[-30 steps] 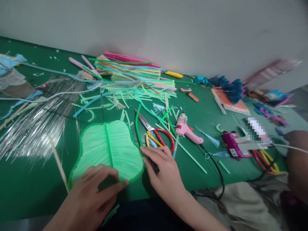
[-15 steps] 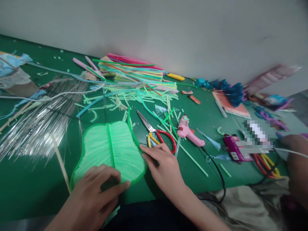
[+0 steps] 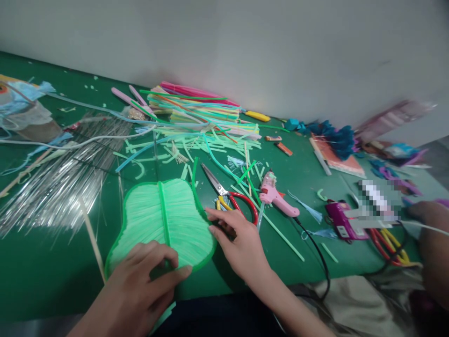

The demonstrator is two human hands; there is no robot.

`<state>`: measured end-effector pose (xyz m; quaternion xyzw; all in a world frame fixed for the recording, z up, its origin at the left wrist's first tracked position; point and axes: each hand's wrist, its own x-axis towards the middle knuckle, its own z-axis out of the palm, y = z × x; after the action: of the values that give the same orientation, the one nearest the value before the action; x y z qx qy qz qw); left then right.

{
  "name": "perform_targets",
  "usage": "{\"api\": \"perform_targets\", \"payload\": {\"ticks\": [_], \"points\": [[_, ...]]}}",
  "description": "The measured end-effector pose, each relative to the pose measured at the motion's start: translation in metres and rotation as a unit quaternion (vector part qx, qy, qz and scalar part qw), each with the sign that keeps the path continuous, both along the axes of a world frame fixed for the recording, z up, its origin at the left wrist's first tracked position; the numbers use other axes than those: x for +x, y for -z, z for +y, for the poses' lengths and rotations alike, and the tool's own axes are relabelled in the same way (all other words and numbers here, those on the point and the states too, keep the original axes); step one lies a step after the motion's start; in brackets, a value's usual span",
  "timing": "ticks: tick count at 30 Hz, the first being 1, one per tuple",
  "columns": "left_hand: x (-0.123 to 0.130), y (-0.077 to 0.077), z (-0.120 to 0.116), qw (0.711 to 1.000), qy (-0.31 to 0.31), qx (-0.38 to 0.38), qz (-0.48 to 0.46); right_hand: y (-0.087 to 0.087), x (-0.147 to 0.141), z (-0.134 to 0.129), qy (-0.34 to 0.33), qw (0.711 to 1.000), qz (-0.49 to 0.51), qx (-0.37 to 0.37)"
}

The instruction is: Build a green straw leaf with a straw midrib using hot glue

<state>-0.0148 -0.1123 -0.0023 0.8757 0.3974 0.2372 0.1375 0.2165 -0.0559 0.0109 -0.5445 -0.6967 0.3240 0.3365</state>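
A light green leaf shape [image 3: 140, 210], made of fuzzy strips with a darker green rim and midrib, lies on the table in front of me. My left hand [image 3: 140, 276] presses on its lower part with bent fingers, the thumb along the bottom edge. At the leaf's right edge, my right hand [image 3: 242, 238] pinches the dark green pipe cleaner [image 3: 196, 192] that runs along the rim. The upper end of this strip stands away from the leaf. Just beyond my right hand are scissors [image 3: 214, 180] with red and yellow handles.
A pink glue gun [image 3: 280, 200] with a black cord lies right of the scissors. Pipe cleaners [image 3: 206, 112] are heaped at the back, silver strands [image 3: 70, 187] at left. Another person's arm [image 3: 433, 243] is at far right, near a purple box [image 3: 345, 222].
The view has shifted slightly, so the table's things appear a little lower and to the right. My right fingers have curled in slightly; both hands stay at the leaf.
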Motion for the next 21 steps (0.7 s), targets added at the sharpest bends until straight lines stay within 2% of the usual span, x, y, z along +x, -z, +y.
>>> {"api": "perform_targets", "payload": {"ticks": [3, 8, 17, 21], "points": [[0.0007, -0.0008, -0.0006, 1.000, -0.005, -0.007, -0.001, 0.0019, -0.0011, -0.0015, 0.013, 1.000, 0.011, 0.010], [0.0024, -0.0014, 0.0000, 1.000, -0.007, -0.008, -0.004, 0.0019, -0.0030, -0.0029, 0.035, 0.999, 0.019, -0.013], [0.0066, -0.0061, -0.0027, 0.999, 0.007, -0.015, 0.027, -0.0004, -0.0047, -0.0039, 0.019, 1.000, 0.004, 0.013], [0.0083, -0.0070, -0.0028, 0.999, 0.010, 0.002, 0.032, 0.0006, -0.0043, -0.0049, -0.007, 0.998, -0.015, 0.062]]}}
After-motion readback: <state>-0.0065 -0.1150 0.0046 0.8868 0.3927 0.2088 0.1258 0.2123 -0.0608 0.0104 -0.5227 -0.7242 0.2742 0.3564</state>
